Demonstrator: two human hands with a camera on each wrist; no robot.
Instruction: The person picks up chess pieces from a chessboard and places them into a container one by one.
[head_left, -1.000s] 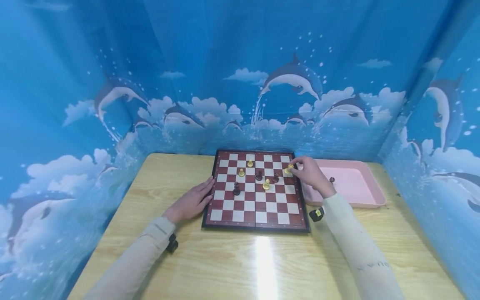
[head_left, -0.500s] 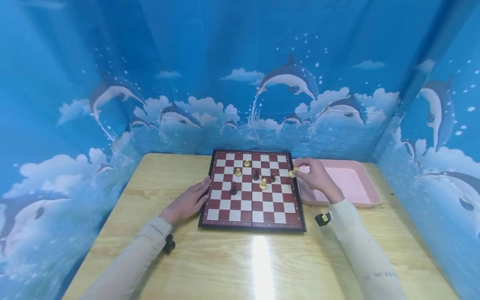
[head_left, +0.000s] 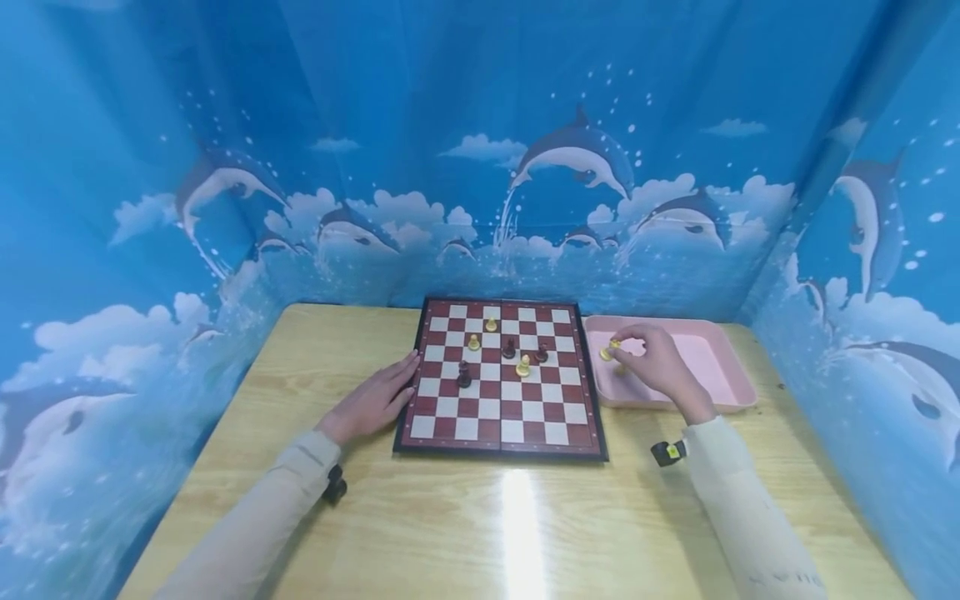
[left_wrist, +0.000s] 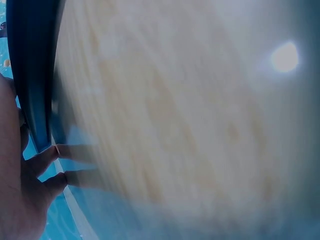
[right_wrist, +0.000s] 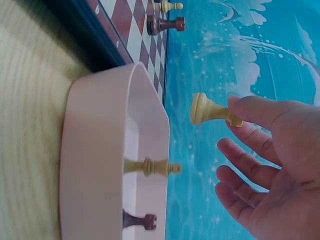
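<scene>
My right hand (head_left: 656,364) pinches a pale yellow chess piece (right_wrist: 205,109) by its top between thumb and finger, over the left part of the pink tray (head_left: 738,392). The fingers hide most of its head. Below it, a yellow chess piece with a tall stem (right_wrist: 150,166) and a dark rook (right_wrist: 140,220) stand in the tray. My left hand (head_left: 371,400) lies with straight fingers at the left edge of the chessboard (head_left: 500,450). In the left wrist view, that hand (left_wrist: 30,185) shows at the lower left beside the dark board edge.
On the board stand two small yellow pieces (head_left: 474,342), a larger yellow piece (head_left: 522,366), a tall dark piece (head_left: 464,374) and two more dark pieces (head_left: 542,352). The tray sits right beside the board. A dolphin-print curtain (head_left: 375,167) surrounds the wooden table (head_left: 420,525).
My right hand has carried the yellow chess piece from the board's right side rightward over the tray. My left hand stays at the board's edge. The head view has shifted slightly.
</scene>
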